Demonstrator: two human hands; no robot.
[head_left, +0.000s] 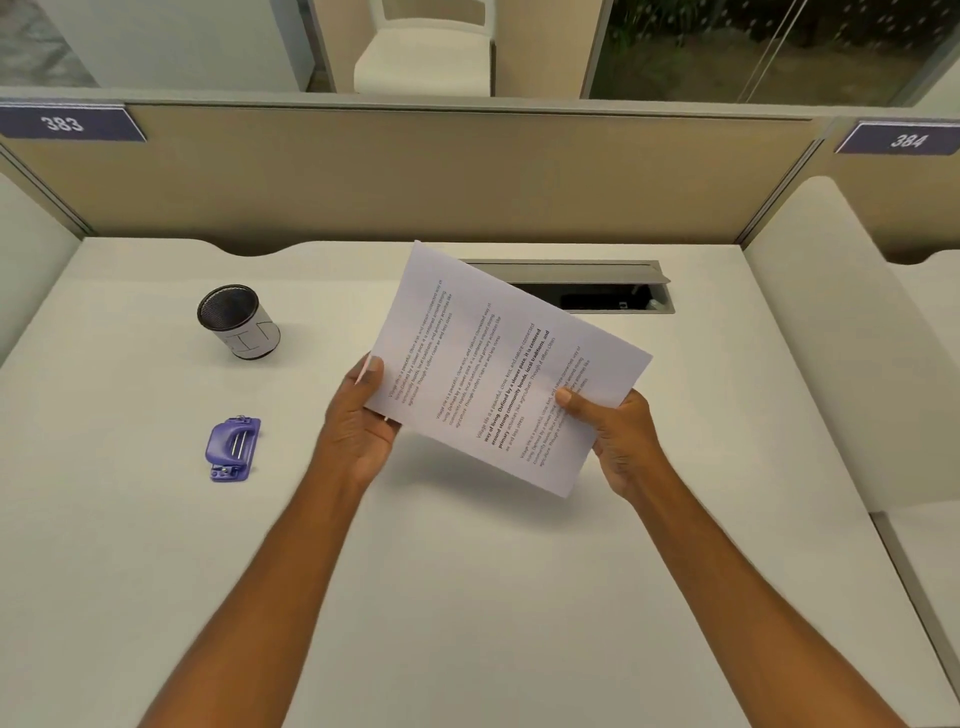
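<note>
I am stretching both bare arms forward, my left forearm (280, 587) and right forearm (737, 582) angling in toward each other. My left hand (358, 415) is pinching the near left corner of the printed paper (498, 364), with the left thumb (373, 368) lying on top and the fingers curling underneath, palm turned inward. My right hand (621, 436) is gripping the near right edge, with the right thumb (567, 400) pressing flat on the printed face and the fingers hidden beneath. Both wrists are sitting roughly straight, and the hands are well apart.
</note>
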